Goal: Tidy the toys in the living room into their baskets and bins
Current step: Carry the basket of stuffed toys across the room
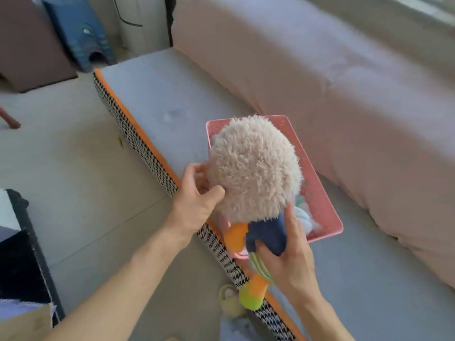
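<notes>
The pink sofa (344, 94) stands beside the grey mat (157, 99). On the mat I see the pink basket (327, 193). Above it I hold the shaggy plush doll (253, 171): left hand (197, 193) pinches its head, right hand (285, 257) grips its body. Next, I think, lower it inside.

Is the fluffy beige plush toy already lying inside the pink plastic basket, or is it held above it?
Held above: the left hand and right hand grip the fluffy beige plush toy over the pink plastic basket.
</notes>
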Demonstrator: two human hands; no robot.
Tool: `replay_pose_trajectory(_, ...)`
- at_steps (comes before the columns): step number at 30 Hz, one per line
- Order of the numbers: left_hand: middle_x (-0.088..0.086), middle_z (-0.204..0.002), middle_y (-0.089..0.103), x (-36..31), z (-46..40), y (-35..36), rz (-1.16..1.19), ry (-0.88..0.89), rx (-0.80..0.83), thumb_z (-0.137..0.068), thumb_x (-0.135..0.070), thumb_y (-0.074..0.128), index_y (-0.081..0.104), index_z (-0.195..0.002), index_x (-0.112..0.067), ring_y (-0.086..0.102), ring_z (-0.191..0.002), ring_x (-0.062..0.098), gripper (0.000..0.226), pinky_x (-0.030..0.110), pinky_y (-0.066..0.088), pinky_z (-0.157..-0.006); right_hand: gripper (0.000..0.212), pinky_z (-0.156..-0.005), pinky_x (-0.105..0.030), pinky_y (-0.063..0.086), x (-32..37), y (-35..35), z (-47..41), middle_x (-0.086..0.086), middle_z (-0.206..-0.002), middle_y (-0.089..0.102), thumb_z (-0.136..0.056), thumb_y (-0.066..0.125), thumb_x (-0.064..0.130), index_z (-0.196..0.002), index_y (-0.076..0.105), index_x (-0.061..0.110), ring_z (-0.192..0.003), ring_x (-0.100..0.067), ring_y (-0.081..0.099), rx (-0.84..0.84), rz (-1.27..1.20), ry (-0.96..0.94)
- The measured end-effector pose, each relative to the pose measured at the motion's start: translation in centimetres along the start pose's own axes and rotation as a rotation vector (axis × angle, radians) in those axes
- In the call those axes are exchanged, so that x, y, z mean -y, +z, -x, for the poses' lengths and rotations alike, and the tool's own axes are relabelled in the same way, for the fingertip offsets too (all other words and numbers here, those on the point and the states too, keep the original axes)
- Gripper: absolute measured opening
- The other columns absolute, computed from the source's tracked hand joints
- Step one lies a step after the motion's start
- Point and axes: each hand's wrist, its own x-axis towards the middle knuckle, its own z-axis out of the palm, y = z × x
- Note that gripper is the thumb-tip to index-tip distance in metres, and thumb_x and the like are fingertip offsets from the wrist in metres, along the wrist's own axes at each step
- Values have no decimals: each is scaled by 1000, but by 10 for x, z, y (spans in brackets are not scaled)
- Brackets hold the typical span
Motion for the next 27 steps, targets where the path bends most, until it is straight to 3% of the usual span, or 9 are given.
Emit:
replay_pose_trajectory(3,0,-85,58,12,-29,30,-51,-67,-70,-86,-6,56,49,-91,-24,56,-79,18,20,34,48,-75,100,-72,-33,44,-23,-36,-55,0,-115,52,-69,69,18,-140,9,54,-100,-19,55,-56,86,-53)
replay_pose_trajectory(6,-3,-91,54,31,-53,57,-179,-137,-113,-88,-7,54,48,-100,-14,53,-85,15,15,11,45,-68,90,-78,-32,38,-48,-55,-122,-6,-132,43,-79,68,22,-148,10,30,-115,-22,45,67,273,50)
replay_pose_trajectory(8,5,-108,53,48,-65,68,-327,-201,-159,-85,-14,55,50,-111,-9,52,-101,22,27,17,43,-83,85,-90,-38,38,-60,-57,-158,-5,-148,28,-82,62,35,-149,9,31,-131,-25,33,222,537,117)
replay_pose_trajectory(11,17,-126,44,68,-80,80,-473,-283,-221,-86,-3,52,45,-125,-2,44,-118,28,40,29,34,-97,83,-110,-43,22,-71,-49,-189,-7,-158,5,-82,59,39,-149,11,29,-144,-25,10,255,678,19)
replay_pose_trajectory(13,19,-134,42,77,-85,87,-488,-320,-245,-86,4,48,37,-134,-3,42,-123,29,50,26,32,-96,86,-113,-46,14,-74,-41,-205,-8,-158,3,-80,61,40,-149,11,30,-146,-27,3,264,709,-104)
replay_pose_trajectory(16,13,-148,30,86,-86,98,-473,-313,-247,-84,17,37,16,-146,-9,35,-131,25,70,7,22,-87,88,-113,-53,9,-82,-30,-232,-8,-158,-5,-78,58,38,-148,6,35,-145,-33,-3,397,816,-187)
replay_pose_trajectory(18,7,-152,24,94,-83,103,-480,-298,-256,-81,20,36,7,-148,-21,35,-132,22,83,3,20,-84,88,-114,-52,7,-89,-21,-248,-9,-157,-11,-79,55,44,-148,1,36,-144,-36,-5,513,865,-232)
replay_pose_trajectory(20,4,-152,27,100,-81,105,-524,-309,-266,-80,17,37,4,-146,-32,41,-127,22,89,12,27,-84,88,-116,-48,6,-99,-9,-258,-11,-156,-15,-79,53,49,-148,-1,37,-144,-37,-7,587,858,-253)
replay_pose_trajectory(27,8,-135,48,104,-87,117,-740,-310,-328,-83,9,44,-5,-130,-43,57,-102,28,86,22,32,-70,82,-116,-47,-4,-145,22,-279,-16,-155,-16,-83,37,53,-149,-5,28,-142,-37,-16,669,909,-127)
